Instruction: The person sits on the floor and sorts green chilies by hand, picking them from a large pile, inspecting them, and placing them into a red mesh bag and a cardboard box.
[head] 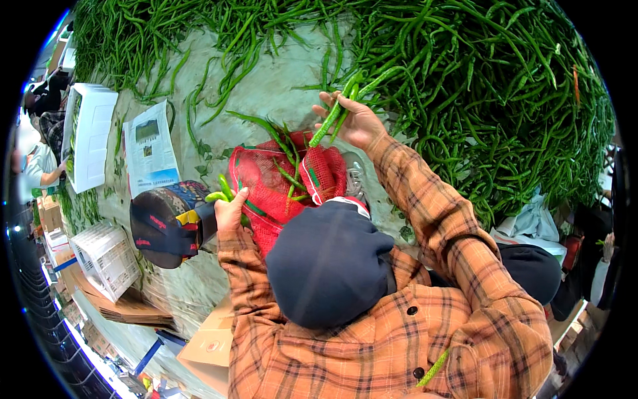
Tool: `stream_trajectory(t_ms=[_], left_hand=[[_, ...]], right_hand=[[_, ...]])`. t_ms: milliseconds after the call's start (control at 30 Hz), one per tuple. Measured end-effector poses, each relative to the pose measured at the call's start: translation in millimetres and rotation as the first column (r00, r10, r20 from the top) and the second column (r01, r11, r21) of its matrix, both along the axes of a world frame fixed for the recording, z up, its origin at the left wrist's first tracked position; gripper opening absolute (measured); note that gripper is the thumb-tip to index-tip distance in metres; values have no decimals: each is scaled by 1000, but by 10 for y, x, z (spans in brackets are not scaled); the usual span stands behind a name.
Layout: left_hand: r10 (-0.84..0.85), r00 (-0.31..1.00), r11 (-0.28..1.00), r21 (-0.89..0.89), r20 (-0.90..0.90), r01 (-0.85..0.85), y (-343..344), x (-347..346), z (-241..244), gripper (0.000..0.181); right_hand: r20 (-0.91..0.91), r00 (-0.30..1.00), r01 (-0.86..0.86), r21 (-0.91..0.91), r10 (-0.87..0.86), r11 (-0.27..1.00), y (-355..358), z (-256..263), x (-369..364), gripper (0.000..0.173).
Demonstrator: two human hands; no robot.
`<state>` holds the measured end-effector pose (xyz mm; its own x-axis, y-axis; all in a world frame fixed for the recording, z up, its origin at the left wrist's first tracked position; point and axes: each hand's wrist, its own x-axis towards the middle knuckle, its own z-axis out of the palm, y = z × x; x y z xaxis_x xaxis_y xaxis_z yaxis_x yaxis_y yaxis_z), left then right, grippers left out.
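Observation:
Long green chili peppers (331, 117) lie across the palm and fingers of my right hand (360, 122), which is raised beside the big pepper heap (463, 90). My left hand (232, 209) grips a few green peppers (225, 187) at the left edge of a red mesh bag (269, 174). Several peppers (294, 164) lie on the bag, some with thin, darker ends. A grey shoe (355, 177) shows just right of the bag. My knee in dark cloth (329, 264) hides part of the bag.
A round padded stool (157, 224) stands left of my left hand. Beyond it are a newspaper (149, 149), a white foam box (94, 137) and a white plastic crate (107, 259). Flattened cardboard (129, 314) and an open carton (212, 344) lie lower left. Another person (42, 162) is at the far left.

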<state>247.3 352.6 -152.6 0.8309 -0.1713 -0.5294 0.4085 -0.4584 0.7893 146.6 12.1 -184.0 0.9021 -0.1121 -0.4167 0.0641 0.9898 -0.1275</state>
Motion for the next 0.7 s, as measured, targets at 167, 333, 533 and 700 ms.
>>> stream_trajectory(t_ms=[167, 333, 533, 700], left_hand=[[237, 972, 888, -405, -5, -219, -52, -89, 344, 11], [224, 974, 738, -660, 39, -143, -90, -201, 834, 18], [124, 977, 755, -656, 172, 20, -257, -313, 1141, 23], [136, 976, 734, -679, 169, 15, -315, -351, 1218, 23]], right_hand=[[86, 996, -12, 64, 7, 998, 150, -1, 92, 18], [297, 954, -64, 72, 40, 995, 394, 103, 171, 19], [548, 807, -176, -133, 220, 975, 642, 261, 167, 22], [642, 696, -217, -240, 322, 946, 795, 178, 210, 17]])
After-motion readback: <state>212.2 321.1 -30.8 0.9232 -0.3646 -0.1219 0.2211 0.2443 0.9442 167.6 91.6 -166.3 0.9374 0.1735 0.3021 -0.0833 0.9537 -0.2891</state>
